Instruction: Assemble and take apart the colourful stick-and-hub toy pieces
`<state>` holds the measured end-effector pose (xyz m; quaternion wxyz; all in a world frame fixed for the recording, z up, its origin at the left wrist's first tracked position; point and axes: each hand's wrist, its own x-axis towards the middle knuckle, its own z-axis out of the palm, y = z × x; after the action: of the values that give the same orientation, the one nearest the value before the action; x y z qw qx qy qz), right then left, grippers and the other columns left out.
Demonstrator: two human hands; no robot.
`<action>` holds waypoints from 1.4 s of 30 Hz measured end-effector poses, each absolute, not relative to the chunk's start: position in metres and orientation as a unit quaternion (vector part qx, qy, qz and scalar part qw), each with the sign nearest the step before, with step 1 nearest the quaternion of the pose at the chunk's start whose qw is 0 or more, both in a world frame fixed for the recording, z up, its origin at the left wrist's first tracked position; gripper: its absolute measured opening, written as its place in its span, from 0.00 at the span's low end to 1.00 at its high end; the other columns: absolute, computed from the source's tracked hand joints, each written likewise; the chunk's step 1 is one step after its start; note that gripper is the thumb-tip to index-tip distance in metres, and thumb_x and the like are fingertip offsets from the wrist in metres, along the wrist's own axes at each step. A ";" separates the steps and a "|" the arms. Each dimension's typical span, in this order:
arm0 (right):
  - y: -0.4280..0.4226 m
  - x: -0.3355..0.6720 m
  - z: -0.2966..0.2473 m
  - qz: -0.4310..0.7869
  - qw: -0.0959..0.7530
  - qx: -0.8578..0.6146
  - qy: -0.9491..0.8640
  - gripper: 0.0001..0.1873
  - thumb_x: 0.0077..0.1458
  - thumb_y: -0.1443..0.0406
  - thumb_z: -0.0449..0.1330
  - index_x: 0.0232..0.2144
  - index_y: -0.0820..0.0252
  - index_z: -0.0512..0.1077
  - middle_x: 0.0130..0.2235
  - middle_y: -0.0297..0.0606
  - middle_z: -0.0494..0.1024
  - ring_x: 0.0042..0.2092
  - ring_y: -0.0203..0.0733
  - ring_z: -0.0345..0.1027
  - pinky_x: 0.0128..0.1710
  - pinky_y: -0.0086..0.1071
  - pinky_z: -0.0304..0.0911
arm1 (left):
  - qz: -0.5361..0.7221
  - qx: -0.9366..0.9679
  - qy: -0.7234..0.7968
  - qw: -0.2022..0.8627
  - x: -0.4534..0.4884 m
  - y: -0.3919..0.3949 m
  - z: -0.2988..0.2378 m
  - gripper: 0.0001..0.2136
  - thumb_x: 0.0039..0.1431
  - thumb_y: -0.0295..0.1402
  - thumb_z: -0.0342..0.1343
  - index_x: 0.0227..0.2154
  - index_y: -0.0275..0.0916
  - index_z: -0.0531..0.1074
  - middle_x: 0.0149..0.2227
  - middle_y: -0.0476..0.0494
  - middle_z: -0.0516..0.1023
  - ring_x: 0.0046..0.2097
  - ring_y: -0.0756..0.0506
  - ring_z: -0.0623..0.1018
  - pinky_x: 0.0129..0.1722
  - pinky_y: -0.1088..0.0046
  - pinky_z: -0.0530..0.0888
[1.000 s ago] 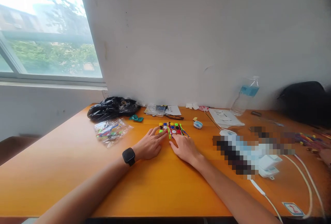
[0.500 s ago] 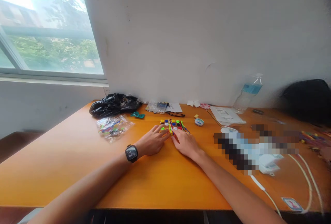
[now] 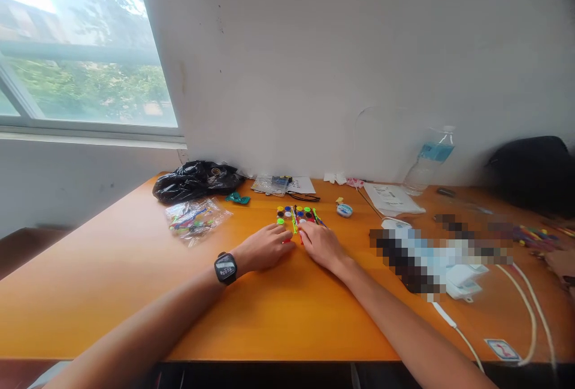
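In the head view, small round coloured pieces (image 3: 281, 213) in yellow, blue, black, white and green lie grouped in front of my hands. Between them runs a slim yellow-green and dark strip (image 3: 294, 219), with another slim strip (image 3: 318, 218) to its right. My left hand (image 3: 266, 248) rests at the near left of the group, fingers curled together over a bit of red. Across from it, my right hand (image 3: 322, 246) bends its fingers over the near right part, where red shows under the fingertips. What either hand pinches is too small and covered to name.
A clear bag of coloured pieces (image 3: 194, 221) and a black plastic bag (image 3: 197, 181) lie left. Behind are a green wrapper (image 3: 237, 198) and packets (image 3: 271, 184). Rightward are a small round container (image 3: 344, 210), papers (image 3: 390, 198), a bottle (image 3: 424, 167) and white cables (image 3: 534, 317).
My left hand's fingers have drawn back toward me and curled, uncovering more of the round pieces. My right hand stays at nearly the same spot. The view has shifted slightly.
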<state>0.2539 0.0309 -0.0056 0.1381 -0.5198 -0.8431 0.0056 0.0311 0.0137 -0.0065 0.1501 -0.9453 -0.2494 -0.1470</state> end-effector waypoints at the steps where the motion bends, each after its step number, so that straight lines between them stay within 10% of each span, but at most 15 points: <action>1: 0.032 0.255 -0.007 0.007 0.141 -0.519 -0.843 0.16 0.73 0.63 0.46 0.48 0.55 0.74 0.46 0.40 0.82 0.45 0.44 0.75 0.40 0.32 0.57 | -0.149 -0.947 -0.248 0.139 0.031 0.013 -0.006 0.07 0.71 0.27 0.51 0.41 0.40 0.74 0.38 0.40 0.74 0.39 0.41 0.73 0.41 0.61 0.71; 20: 0.033 0.257 -0.002 0.042 0.223 -0.442 -0.868 0.12 0.73 0.64 0.48 0.43 0.55 0.71 0.44 0.39 0.78 0.44 0.44 0.71 0.41 0.32 0.59 | -0.223 -0.936 -0.272 -0.032 0.022 0.008 -0.002 0.11 0.70 0.28 0.50 0.49 0.43 0.74 0.43 0.42 0.78 0.42 0.44 0.80 0.41 0.71 0.75; 33: 0.028 0.251 0.000 0.126 0.320 -0.395 -0.852 0.09 0.72 0.63 0.46 0.41 0.55 0.64 0.42 0.42 0.74 0.46 0.48 0.68 0.50 0.40 0.63 | -0.309 -0.879 -0.364 -0.018 0.013 0.017 -0.003 0.16 0.66 0.48 0.61 0.41 0.41 0.67 0.37 0.45 0.77 0.36 0.43 0.78 0.36 0.68 0.72; 42: 0.013 0.242 -0.005 0.275 0.311 -0.325 -0.850 0.06 0.72 0.64 0.48 0.43 0.55 0.65 0.42 0.38 0.74 0.42 0.43 0.69 0.45 0.35 0.65 | -0.279 -0.898 -0.336 -0.043 0.017 0.011 -0.003 0.02 0.69 0.32 0.53 0.38 0.41 0.69 0.34 0.47 0.80 0.33 0.46 0.78 0.33 0.72 0.69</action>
<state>0.2417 0.0132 -0.0052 0.3108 -0.3248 -0.8500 0.2748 0.0170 0.0114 -0.0031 -0.0428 -0.8984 -0.3363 -0.2793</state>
